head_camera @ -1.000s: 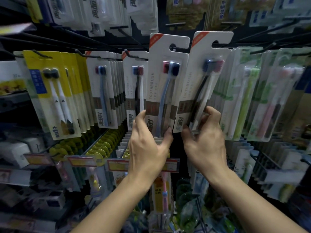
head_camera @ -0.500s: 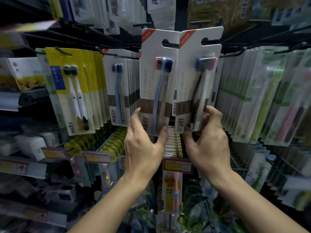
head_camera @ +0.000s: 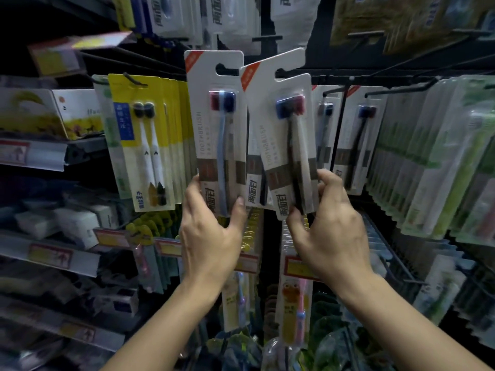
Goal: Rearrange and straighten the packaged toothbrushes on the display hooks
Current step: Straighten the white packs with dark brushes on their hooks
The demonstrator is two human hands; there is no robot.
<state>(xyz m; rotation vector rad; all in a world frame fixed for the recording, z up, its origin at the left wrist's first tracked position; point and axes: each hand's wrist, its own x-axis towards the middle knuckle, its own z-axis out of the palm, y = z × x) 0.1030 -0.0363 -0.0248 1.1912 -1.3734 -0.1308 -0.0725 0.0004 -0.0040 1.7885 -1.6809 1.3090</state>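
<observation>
Head view, near to far. Left hand (head_camera: 211,234) at 7 o'clock gripping upright white toothbrush pack (head_camera: 218,135); right hand (head_camera: 332,231) at 5 o'clock pinching tilted second pack (head_camera: 284,145). Both raised before hook rail (head_camera: 348,77) at 12 o'clock. Risk: tilted slot missing its hook (head_camera: 333,88), dropping or creasing the card.

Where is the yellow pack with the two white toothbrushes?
In the head view, the yellow pack hangs on a hook left of centre, just left of the white pack that the left hand holds.
</observation>
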